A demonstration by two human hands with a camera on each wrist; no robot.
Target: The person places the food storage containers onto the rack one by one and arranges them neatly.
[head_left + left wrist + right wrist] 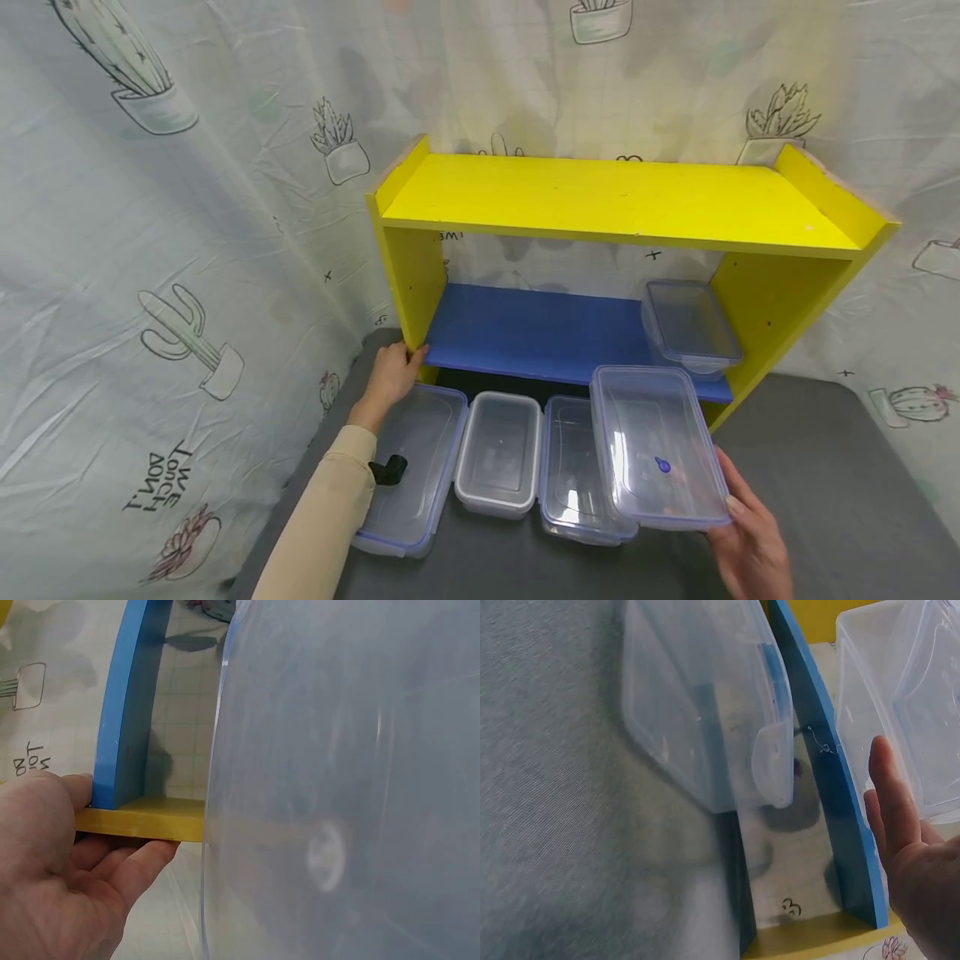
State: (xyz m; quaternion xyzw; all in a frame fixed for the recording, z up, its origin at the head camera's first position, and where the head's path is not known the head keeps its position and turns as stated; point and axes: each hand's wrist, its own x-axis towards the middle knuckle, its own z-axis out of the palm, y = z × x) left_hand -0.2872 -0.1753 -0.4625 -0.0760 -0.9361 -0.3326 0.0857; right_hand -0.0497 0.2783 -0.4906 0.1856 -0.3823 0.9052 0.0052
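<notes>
My left hand (390,377) grips the lower front edge of the yellow side panel (411,283) at the shelf's left end; in the left wrist view the thumb and fingers of this hand (67,862) lie on opposite sides of the yellow board (142,823). On the right, my other hand (753,533) holds a clear lidded container (652,442) by its right edge, tilted in front of the blue shelf board (532,333). The right wrist view has that hand (911,847) against the container's side (937,712).
Three lidded containers (420,467), (501,450), (573,483) stand in a row on the grey surface (840,467), the rightmost partly covered by the held one. Another container (690,321) sits at the blue board's right end. A patterned cloth (247,208) hangs behind.
</notes>
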